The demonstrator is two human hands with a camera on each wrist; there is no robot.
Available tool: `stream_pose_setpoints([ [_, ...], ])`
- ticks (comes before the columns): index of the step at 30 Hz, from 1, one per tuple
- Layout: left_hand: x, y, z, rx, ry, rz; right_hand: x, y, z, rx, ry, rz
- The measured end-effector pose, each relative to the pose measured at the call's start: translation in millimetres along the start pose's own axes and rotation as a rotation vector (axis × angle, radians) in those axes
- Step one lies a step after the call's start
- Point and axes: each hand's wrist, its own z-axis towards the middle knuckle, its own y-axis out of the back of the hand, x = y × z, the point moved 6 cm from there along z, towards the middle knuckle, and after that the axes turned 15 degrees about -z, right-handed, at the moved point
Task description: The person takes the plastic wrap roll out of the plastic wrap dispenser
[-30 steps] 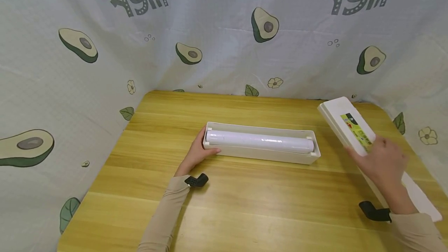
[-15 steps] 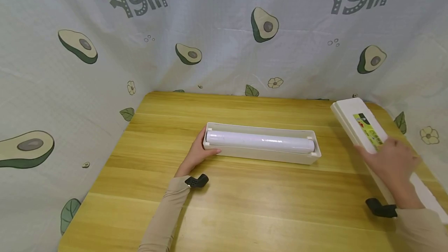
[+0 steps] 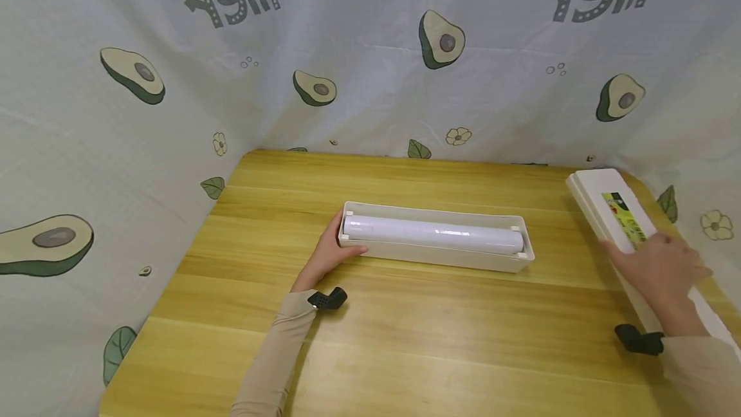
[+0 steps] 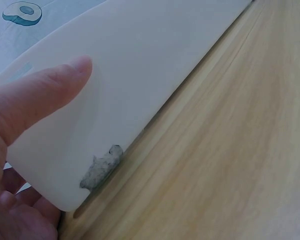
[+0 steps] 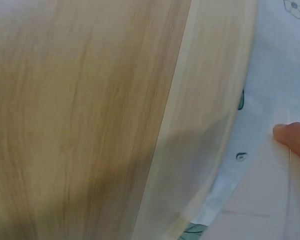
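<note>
A long white open-topped box point(image 3: 440, 259) lies on the wooden table, with a whitish, shiny roll of film point(image 3: 431, 235) inside it. My left hand point(image 3: 327, 254) grips the box's left end, its thumb point(image 4: 55, 92) lying on the front wall in the left wrist view. A grey, worn-looking patch point(image 4: 102, 167) marks the box's lower edge there. Over at the right, my right hand point(image 3: 660, 275) holds a long white lid point(image 3: 596, 186) with a yellow-green label point(image 3: 624, 219). Most of its fingers are hidden beyond the lid; whether the lid touches the table cannot be told.
The wooden table point(image 3: 405, 340) has rounded far corners. Behind it and along both sides hangs a pale curtain point(image 3: 370, 50) printed with avocados. The lid slants across the table's right edge. Black wrist mounts point(image 3: 328, 298) sit on both sleeves.
My right hand has carried the lid further right, away from the box, and slightly lower. My left hand, the box and the roll have stayed in place.
</note>
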Motion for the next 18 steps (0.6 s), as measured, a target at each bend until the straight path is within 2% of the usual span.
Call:
stream_pose_setpoints([
  [6, 1.4, 1.1, 1.2, -0.002, 0.003, -0.003, -6, -6, 12.0, 0.042, -0.002, -0.023],
  [15, -0.4, 0.3, -0.1, 0.002, -0.007, -0.015, -20, -25, 24.3, 0.192, -0.01, -0.042],
  [18, -0.2, 0.3, -0.7, 0.001, -0.005, -0.019, -22, -27, 25.1, 0.22, -0.017, -0.035],
])
